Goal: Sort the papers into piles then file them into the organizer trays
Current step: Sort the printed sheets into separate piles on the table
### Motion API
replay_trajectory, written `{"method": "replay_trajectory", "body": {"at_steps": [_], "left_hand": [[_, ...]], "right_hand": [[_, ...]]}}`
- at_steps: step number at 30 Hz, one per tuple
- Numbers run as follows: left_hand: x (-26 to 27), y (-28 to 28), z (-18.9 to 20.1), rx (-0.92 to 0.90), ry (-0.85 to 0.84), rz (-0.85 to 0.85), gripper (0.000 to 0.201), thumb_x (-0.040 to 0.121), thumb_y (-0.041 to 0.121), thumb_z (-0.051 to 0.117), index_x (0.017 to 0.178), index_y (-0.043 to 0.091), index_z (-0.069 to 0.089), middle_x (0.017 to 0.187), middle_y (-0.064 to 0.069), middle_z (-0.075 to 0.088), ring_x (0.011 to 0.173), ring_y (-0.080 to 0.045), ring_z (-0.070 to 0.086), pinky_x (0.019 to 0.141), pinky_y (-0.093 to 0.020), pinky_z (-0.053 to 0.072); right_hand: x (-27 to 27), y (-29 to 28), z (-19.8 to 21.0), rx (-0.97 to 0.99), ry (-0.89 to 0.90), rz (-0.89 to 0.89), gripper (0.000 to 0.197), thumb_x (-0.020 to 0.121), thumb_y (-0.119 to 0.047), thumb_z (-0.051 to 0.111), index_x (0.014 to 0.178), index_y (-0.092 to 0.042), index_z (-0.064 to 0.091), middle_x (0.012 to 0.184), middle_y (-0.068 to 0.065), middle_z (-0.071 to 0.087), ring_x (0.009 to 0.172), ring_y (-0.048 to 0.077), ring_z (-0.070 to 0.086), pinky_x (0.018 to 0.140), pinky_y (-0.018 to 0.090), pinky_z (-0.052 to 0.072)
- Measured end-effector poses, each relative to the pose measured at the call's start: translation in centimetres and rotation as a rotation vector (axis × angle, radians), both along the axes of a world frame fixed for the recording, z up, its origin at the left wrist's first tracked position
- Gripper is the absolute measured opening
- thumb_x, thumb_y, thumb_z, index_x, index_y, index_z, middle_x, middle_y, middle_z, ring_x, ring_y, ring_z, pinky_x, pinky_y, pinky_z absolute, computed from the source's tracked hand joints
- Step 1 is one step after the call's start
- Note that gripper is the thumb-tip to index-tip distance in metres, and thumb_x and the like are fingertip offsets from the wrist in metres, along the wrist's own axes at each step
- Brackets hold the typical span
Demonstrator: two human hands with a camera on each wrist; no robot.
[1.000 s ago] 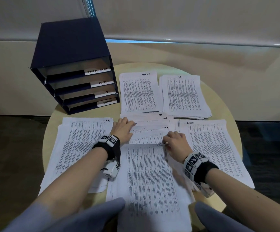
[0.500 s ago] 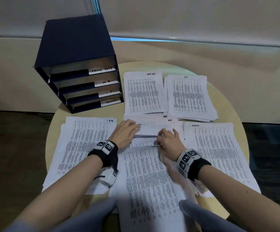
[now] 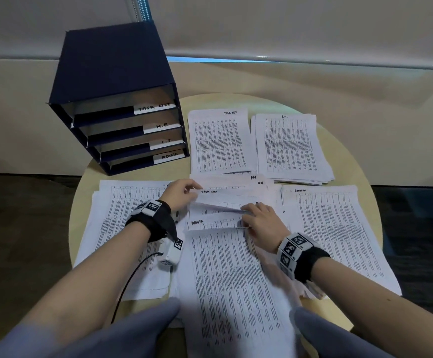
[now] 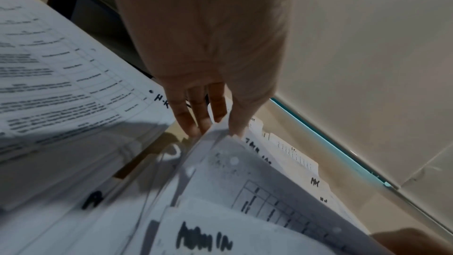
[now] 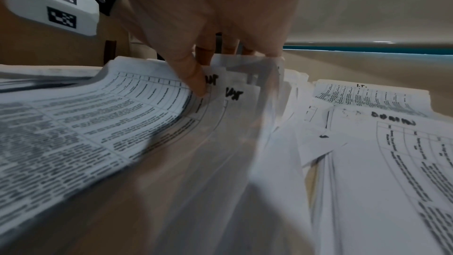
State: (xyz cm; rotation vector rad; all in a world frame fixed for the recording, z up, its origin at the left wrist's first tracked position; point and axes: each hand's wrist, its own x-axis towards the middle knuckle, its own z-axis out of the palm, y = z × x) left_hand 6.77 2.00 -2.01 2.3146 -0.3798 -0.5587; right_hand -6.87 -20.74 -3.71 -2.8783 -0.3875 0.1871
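A central stack of printed papers lies in front of me, its upper edges fanned and lifted. My left hand pinches the top-left corner of lifted sheets, thumb over, fingers beneath. My right hand grips the upper edge of other sheets near their right side, its thumb pressing on top. Headers "Task list" and "Admin" show on the fanned sheets. Sorted piles: Task list pile, I.T. pile, H.R. pile, Admin pile. The navy organizer has labelled trays.
The round pale wooden table holds everything; the organizer overhangs its back-left edge. A cable runs from my left wrist camera over the H.R. pile. A beige wall stands behind the table, and dark floor lies on both sides.
Both hands have peeled up the top edges of the central stack's sheets, fanning them apart. My right hand shifted slightly left and forward; more handwritten headers show.
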Motion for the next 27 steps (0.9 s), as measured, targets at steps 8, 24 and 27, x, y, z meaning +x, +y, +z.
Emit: {"method": "replay_trajectory", "body": {"at_steps": [8,24,27], "left_hand": [[-1.1,-0.2,0.5,-0.053,0.023,0.039,0.008,0.091,0.024,0.063,0.096,0.023,0.069,0.095,0.001,0.069,0.082,-0.017,0.063,0.072,-0.029,0.048],[-1.3,0.4,1.0,-0.107,0.107,-0.037,0.014,0.090,0.013,0.063,0.101,0.019,0.070,0.100,-0.004,0.065,0.082,-0.010,0.055,0.081,-0.027,0.044],[-2.6,0.0,1.2,-0.032,0.093,-0.139,0.013,0.086,0.013,0.069,0.096,0.019,0.075,0.098,0.004,0.069,0.087,-0.008,0.061,0.082,-0.023,0.048]], "right_hand": [[2.1,-0.4,-0.1,0.007,0.092,-0.073,0.012,0.083,-0.019,0.059,0.092,-0.021,0.065,0.150,0.007,0.027,0.135,0.026,0.025,0.109,0.040,0.031],[-1.6,0.1,0.0,0.046,-0.059,0.067,0.010,0.081,-0.027,0.062,0.090,-0.022,0.063,0.106,0.000,0.049,0.102,0.020,0.050,0.106,0.047,0.031],[-3.1,0.0,-0.2,0.028,-0.094,0.070,0.015,0.077,-0.028,0.067,0.091,-0.022,0.064,0.108,0.002,0.054,0.104,0.024,0.052,0.102,0.047,0.038]]}}
